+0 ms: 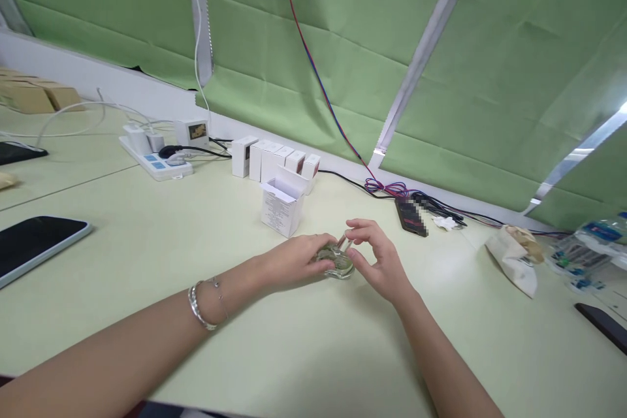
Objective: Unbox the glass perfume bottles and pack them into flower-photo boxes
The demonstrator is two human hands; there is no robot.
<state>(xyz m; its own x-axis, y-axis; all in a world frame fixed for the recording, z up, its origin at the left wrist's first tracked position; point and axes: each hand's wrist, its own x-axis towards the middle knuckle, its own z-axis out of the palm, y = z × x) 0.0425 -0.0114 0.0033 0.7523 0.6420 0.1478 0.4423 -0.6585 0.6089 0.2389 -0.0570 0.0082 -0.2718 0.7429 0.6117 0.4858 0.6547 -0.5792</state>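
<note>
Two bare hands meet just below the middle of the frame over a pale green tabletop (pixel 147 235). The left hand (pixel 294 261), with a silver bracelet (pixel 198 305) on its wrist, curls its fingers around a small rounded clear glass bottle (pixel 337 262) with greenish contents, steadying it on the tabletop. The right hand (pixel 379 261) has its fingers bent inward, thumb and forefinger pinching at the bottle's slim neck or cap; whether the cap is on or off cannot be told.

Just behind the hands stands a small white cardboard carton (pixel 281 206) with its lid flap open, which suggests the bottle is already out of its packaging, while handling of the cap appears to be under way. A row of closed small white boxes (pixel 274 160) sits behind it, apparently untouched.

At the left edge lies a dark-screened phone (pixel 34 241). A white power strip (pixel 157 163) with plugs sits in the upper left. Red and blue wires (pixel 318 81) hang down the green fabric backdrop. A crumpled white paper bag (pixel 514 255) lies at the right.

Fine print covers the open carton's front but is too small to read; no brand is legible anywhere.
</note>
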